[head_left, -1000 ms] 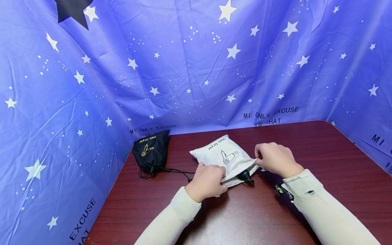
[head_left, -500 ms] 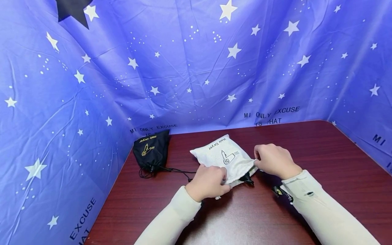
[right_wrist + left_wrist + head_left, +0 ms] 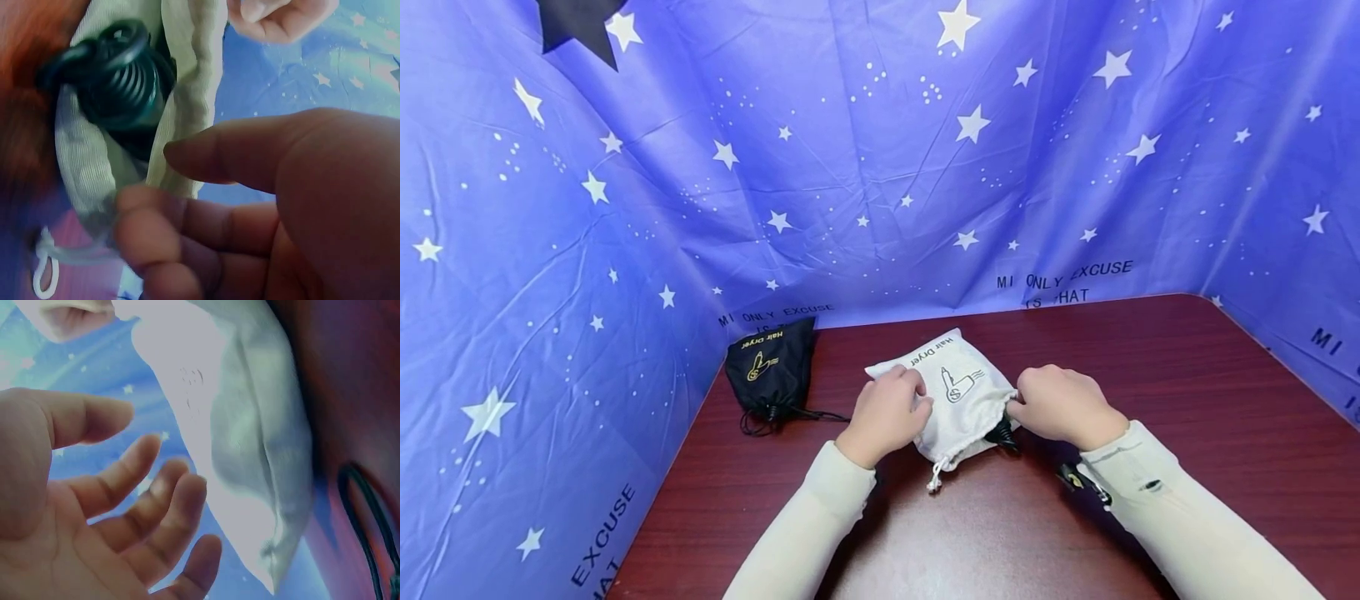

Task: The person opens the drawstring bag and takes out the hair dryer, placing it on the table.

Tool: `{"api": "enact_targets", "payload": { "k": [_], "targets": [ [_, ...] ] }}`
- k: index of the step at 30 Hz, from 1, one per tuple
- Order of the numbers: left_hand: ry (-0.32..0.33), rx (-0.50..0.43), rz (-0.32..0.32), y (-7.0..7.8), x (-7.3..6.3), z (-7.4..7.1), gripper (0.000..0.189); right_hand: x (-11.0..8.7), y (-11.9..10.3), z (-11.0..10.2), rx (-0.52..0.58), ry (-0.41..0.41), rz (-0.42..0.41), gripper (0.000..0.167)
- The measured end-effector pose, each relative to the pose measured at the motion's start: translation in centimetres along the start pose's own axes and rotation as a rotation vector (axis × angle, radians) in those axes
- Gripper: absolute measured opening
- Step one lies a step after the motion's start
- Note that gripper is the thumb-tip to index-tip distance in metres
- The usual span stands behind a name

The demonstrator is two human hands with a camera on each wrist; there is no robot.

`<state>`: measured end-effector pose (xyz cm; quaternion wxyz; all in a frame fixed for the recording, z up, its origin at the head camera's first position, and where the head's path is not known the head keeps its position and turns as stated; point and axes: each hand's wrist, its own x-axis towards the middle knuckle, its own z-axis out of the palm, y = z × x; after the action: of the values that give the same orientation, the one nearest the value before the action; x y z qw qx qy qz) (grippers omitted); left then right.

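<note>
On white bag [image 3: 962,417], "Hair Dryer" [image 3: 935,352]

Count, drawstring bags: two, one white bag [image 3: 966,387] and one black bag [image 3: 769,371]. Dark ribbed pieces in view: one [image 3: 1002,434]. Hands: two, left hand [image 3: 886,415] and right hand [image 3: 1066,407]. Pale sleeves: two [image 3: 801,521]. Tabletops: one [image 3: 992,537]. Large black stars [image 3: 580,29]: one (white stars [image 3: 957,25] too numerous to tally reliably).
</note>
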<state>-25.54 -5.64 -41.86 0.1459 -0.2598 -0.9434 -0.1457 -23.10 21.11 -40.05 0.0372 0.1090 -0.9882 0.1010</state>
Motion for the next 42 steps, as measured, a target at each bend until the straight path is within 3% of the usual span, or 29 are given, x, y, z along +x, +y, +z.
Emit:
{"api": "enact_targets", "payload": {
  "k": [7,11,22,28,33,42],
  "targets": [
    [0.011,-0.039,-0.152,-2.3,0.6,0.8,0.022,-0.1,-0.7,0.5,-0.003,0.001,0.005,0.032],
    [0.009,-0.071,-0.207,-3.0,0.6,1.0,0.028,-0.1,-1.0,0.8,0.002,0.003,-0.024,0.035],
    [0.024,-0.091,-0.235,-4.1,0.7,1.6,0.037,0.1,-2.0,1.9,0.023,-0.017,-0.075,0.031],
    [0.009,-0.077,-0.263,-4.5,0.8,1.6,0.044,0.1,-2.4,2.4,0.037,-0.021,-0.058,0.032],
    [0.004,-0.069,-0.278,-4.7,0.8,1.4,0.038,0.3,-2.2,2.6,0.027,-0.013,-0.025,0.027],
    [-0.018,-0.187,-0.315,-5.7,1.1,1.2,0.037,0.6,-1.4,3.6,0.015,-0.035,0.001,0.037]
  ]
}}
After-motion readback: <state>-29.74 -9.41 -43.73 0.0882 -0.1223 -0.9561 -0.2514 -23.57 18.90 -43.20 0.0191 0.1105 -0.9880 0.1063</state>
